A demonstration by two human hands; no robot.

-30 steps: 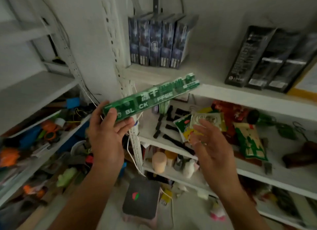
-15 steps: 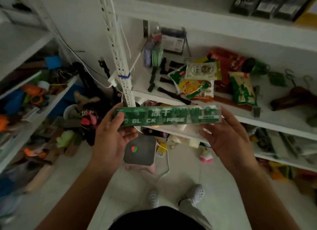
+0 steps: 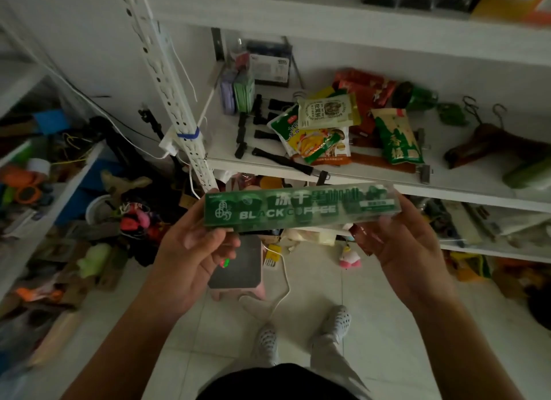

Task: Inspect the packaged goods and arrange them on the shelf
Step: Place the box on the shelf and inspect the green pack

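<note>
- Close below the camera, the left hand (image 3: 190, 250) grips the left end of a long green black coffee box (image 3: 301, 210), thumb on the printed face and fingers curled behind.
- The right hand (image 3: 408, 250) holds the box's right end, with its fingers wrapped around from underneath.
- The box lies level between both hands with its label facing the camera. It is in mid-air in front of the shelf edge, not resting on any shelf.
- Beneath it on the tiled floor (image 3: 372, 325) are a pink stool (image 3: 238, 268) and the person's light shoes (image 3: 337, 322).
- Further back, the white shelf (image 3: 387, 179) carries a green snack packet (image 3: 398, 137), a yellow-green pouch (image 3: 316, 143) and wooden hangers (image 3: 489, 140).
</note>
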